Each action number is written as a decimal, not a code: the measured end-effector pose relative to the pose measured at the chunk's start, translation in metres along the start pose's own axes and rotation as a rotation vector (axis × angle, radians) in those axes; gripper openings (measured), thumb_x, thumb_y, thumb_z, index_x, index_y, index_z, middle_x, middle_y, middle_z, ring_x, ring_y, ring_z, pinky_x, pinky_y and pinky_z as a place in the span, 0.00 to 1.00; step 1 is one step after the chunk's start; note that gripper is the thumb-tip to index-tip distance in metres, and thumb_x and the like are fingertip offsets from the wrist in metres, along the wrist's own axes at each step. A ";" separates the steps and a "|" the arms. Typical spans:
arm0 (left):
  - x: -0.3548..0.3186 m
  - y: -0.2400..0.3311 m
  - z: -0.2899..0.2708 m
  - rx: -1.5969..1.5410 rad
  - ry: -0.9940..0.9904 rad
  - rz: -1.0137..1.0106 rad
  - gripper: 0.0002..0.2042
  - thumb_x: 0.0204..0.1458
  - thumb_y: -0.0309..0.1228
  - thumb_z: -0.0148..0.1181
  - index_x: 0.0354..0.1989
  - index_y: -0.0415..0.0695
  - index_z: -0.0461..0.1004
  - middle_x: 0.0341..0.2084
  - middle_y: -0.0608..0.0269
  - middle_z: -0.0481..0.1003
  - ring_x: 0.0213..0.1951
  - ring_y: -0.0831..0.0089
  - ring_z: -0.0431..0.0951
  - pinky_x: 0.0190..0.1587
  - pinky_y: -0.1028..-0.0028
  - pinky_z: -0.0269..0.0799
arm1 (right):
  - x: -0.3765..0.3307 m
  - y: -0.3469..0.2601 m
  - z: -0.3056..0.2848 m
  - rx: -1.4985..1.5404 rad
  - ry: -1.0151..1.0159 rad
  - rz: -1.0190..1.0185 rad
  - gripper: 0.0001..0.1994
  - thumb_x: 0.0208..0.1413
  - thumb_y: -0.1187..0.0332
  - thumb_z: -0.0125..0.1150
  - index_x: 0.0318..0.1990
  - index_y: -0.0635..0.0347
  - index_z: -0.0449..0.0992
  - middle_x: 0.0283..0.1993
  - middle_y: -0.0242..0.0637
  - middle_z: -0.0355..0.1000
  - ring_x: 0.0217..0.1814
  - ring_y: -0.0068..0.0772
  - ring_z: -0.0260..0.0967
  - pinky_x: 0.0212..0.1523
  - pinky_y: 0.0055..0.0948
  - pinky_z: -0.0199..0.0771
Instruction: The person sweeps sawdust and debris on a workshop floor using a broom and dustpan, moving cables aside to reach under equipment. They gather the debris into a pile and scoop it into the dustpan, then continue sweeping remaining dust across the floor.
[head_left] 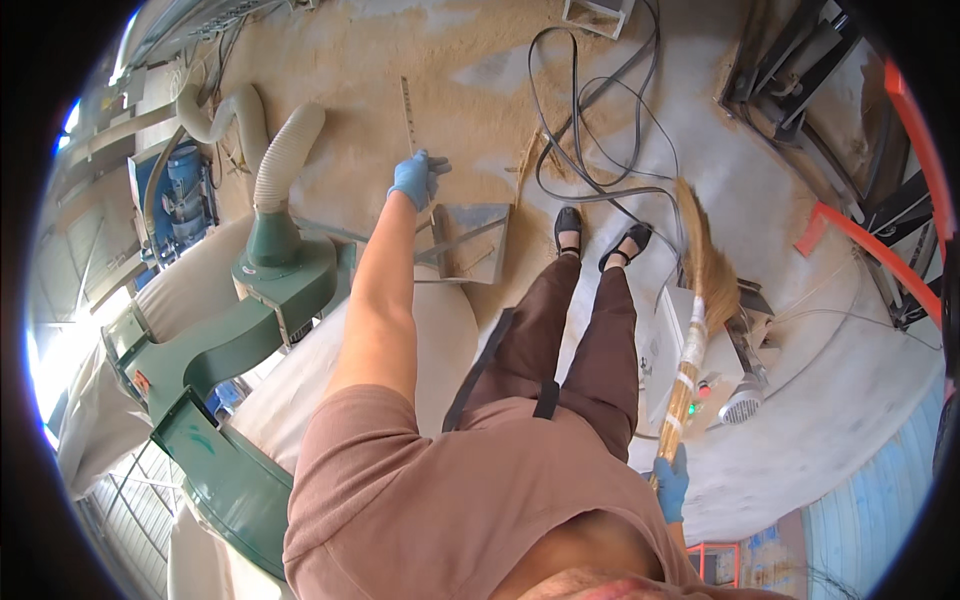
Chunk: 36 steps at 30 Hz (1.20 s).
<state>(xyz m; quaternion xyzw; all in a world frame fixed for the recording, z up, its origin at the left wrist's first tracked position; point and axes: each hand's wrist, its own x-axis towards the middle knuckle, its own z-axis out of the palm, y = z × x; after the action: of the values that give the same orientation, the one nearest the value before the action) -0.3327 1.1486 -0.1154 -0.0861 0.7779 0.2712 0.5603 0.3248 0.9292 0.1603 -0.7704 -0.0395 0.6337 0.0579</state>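
Here, the left hand (416, 178), in a blue rubber glove, is stretched out and closed on a thin, straight wooden strip (408, 115), held over the sawdust-covered concrete floor (470, 60). The right hand (671, 482), likewise gloved, is gripped round the wrapped lower shaft of a straw broom (703, 285), kept upright beside the leg so that its bristles point toward the floor. A green metal dust extractor (240, 330) with a ribbed pale hose (285, 155) is seen near the left edge, and black cables (600, 130) are looped loosely on the floor ahead of the feet.
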 end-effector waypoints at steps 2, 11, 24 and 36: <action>-0.015 -0.018 0.005 -0.017 0.040 0.037 0.22 0.68 0.46 0.41 0.45 0.43 0.79 0.31 0.64 0.82 0.11 0.82 0.60 0.13 0.80 0.62 | -0.020 0.008 -0.003 -0.081 -0.001 -0.005 0.37 0.57 0.69 0.60 0.73 0.56 0.51 0.38 0.36 0.69 0.23 0.28 0.72 0.20 0.28 0.75; -0.048 -0.139 0.040 0.018 -0.053 -0.066 0.18 0.65 0.40 0.47 0.40 0.39 0.80 0.26 0.58 0.81 0.13 0.76 0.65 0.18 0.75 0.63 | -0.049 -0.009 -0.010 -0.234 -0.252 0.034 0.30 0.56 0.68 0.60 0.68 0.59 0.63 0.39 0.30 0.69 0.30 0.22 0.69 0.31 0.25 0.74; 0.167 -0.244 0.208 -0.393 0.037 -0.140 0.23 0.65 0.53 0.44 0.43 0.49 0.81 0.48 0.63 0.74 0.46 0.59 0.70 0.47 0.54 0.67 | 0.073 -0.019 0.026 -0.048 -0.246 0.341 0.34 0.58 0.68 0.58 0.72 0.52 0.56 0.38 0.34 0.71 0.25 0.27 0.73 0.26 0.30 0.77; 0.112 -0.128 0.429 -0.342 -0.414 0.272 0.15 0.61 0.44 0.56 0.41 0.44 0.77 0.34 0.62 0.83 0.41 0.68 0.78 0.47 0.68 0.70 | 0.111 -0.041 0.048 0.302 -0.177 0.405 0.36 0.59 0.68 0.56 0.75 0.49 0.51 0.25 0.41 0.71 0.20 0.31 0.70 0.21 0.30 0.74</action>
<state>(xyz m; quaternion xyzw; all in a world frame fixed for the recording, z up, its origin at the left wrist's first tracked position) 0.0371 1.2826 -0.3562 -0.0169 0.5945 0.4826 0.6429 0.2996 0.9866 0.0494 -0.6869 0.2055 0.6960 0.0402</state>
